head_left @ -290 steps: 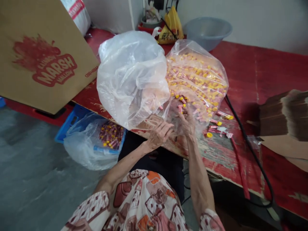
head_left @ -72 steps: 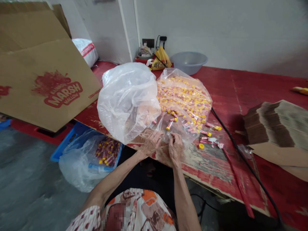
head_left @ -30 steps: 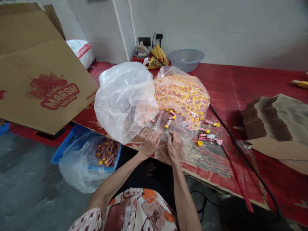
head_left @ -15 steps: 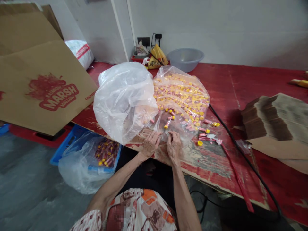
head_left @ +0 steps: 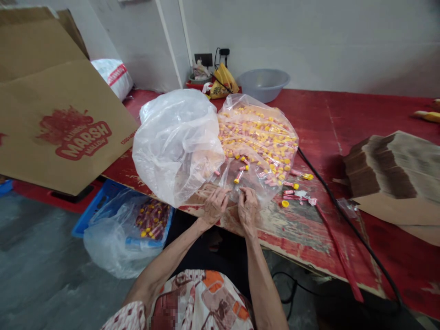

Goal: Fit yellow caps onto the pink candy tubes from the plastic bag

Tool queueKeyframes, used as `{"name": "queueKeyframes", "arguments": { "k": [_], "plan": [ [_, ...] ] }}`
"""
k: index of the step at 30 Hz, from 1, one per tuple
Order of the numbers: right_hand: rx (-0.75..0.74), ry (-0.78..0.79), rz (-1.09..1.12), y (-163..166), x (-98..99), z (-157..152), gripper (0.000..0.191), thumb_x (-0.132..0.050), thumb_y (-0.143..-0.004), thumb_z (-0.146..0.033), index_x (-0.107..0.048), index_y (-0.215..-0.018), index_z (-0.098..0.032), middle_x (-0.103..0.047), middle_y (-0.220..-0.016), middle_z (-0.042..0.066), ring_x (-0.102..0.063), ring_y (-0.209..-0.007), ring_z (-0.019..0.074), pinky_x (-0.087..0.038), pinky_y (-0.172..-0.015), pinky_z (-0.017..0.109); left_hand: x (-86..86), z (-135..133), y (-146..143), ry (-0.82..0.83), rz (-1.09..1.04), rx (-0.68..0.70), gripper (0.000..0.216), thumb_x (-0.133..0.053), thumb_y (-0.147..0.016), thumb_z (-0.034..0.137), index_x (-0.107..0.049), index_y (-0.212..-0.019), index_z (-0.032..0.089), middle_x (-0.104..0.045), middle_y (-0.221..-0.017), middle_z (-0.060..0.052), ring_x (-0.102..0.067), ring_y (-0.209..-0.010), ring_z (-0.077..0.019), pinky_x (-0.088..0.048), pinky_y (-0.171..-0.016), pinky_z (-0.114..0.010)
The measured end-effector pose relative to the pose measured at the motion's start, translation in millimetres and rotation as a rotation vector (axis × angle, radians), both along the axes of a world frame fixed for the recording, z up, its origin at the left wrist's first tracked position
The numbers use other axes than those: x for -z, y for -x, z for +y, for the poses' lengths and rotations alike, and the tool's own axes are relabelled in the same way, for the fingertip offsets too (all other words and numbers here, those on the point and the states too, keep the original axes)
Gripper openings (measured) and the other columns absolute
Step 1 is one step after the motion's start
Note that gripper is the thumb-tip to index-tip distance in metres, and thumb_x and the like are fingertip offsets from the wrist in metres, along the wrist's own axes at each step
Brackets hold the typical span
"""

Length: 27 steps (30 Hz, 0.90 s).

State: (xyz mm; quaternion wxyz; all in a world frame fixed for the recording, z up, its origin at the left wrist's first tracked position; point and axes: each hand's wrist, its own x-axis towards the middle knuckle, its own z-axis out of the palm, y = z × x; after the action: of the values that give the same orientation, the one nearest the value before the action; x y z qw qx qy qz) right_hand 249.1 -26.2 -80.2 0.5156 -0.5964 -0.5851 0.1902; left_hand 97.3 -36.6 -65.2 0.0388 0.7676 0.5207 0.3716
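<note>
Wall [head_left: 319,50] backs the red table [head_left: 343,114], scraped bare near its front edge. A box [head_left: 62,114], cut off, fills the table's left end; a bag of tubes [head_left: 257,133] sits mid-table. Left hand [head_left: 216,205] and right hand [head_left: 248,206] curl apart at the table's front; whether they pinch anything, I cannot tell.

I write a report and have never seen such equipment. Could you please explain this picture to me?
There is no machine: you see a person's bare left hand and right hand, from a camera worn on that person's head, looking forward and down. Both hands are at the near edge of a worn red table. Just beyond them are small pink tubes with yellow caps, mostly inside a clear bag, with puffed whitish plastic to its left. A loose yellow cap lies to the right. I cannot tell whether the hands hold anything.
</note>
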Motion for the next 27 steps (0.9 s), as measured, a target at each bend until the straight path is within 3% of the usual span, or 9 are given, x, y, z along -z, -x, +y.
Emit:
{"name": "queueKeyframes", "arguments": {
  "k": [11,27],
  "plan": [
    [-0.003,0.001,-0.024,-1.0,0.1,-0.4,0.027,-0.044,-0.102,-0.023,-0.071,-0.107,-0.021,-0.073,-0.109,0.010,-0.067,-0.104,0.0233,-0.054,-0.098,0.039,-0.8,-0.5,0.1,0.015,-0.005,0.013,0.031,-0.043,-0.109,0.022,-0.067,-0.127,0.025,-0.076,-0.113,-0.009,-0.072,-0.110,-0.0241,-0.061,-0.100,-0.041],
    [-0.020,-0.008,0.020,-0.5,1.1,0.7,0.027,-0.045,-0.104,-0.024,-0.072,-0.105,-0.021,-0.072,-0.106,0.010,-0.066,-0.103,0.0242,-0.053,-0.097,0.040,3.2,1.0,-1.9,-0.097,-0.072,0.017,0.027,-0.047,-0.109,0.021,-0.067,-0.126,0.024,-0.077,-0.109,-0.009,-0.073,-0.102,-0.0242,-0.061,-0.093,-0.040]
  ]
}}
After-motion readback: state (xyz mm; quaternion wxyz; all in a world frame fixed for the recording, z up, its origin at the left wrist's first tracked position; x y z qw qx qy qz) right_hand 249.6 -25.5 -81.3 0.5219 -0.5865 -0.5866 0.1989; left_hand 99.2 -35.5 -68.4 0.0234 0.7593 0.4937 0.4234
